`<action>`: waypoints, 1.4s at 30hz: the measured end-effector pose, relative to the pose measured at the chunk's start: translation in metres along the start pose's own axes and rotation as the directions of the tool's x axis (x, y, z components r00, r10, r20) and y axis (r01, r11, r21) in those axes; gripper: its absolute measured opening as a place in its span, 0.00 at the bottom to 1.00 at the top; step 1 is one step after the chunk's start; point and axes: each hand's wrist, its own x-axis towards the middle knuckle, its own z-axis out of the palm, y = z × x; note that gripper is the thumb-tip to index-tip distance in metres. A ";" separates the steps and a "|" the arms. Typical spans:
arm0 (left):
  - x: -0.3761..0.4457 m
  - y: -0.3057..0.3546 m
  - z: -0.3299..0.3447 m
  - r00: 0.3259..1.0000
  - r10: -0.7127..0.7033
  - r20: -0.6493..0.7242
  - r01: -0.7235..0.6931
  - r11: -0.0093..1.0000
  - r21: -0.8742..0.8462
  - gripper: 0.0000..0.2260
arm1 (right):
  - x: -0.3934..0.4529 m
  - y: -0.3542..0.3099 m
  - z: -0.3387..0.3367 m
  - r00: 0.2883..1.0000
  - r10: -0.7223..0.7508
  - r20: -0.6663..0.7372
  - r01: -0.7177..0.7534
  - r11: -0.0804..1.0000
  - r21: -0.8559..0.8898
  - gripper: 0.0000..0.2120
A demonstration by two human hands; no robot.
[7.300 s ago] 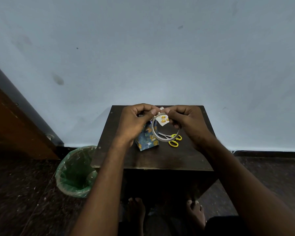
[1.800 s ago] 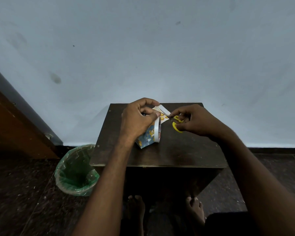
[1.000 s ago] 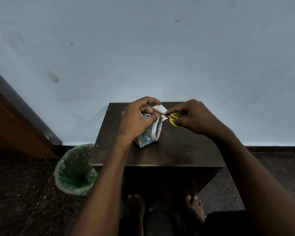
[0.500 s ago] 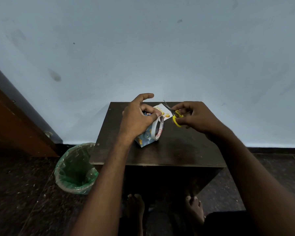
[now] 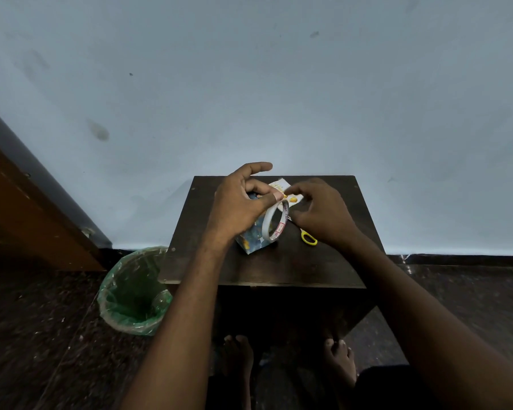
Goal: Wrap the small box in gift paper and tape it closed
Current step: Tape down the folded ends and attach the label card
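Where dark table meets pale wall, green-lined bin beside, dark floor.

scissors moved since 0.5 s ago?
Yes. The yellow-handled scissors have come down from the right hand onto the dark wooden table, nearer its front edge.

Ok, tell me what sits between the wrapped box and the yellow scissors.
In the head view, the tape roll stands on edge between the wrapped box and the scissors, leaning against the box.
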 end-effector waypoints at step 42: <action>0.003 -0.012 0.006 0.983 -0.037 -0.179 0.066 0.985 0.158 0.34 | 0.003 -0.005 0.001 0.931 -0.113 -0.348 0.185 0.966 0.180 0.13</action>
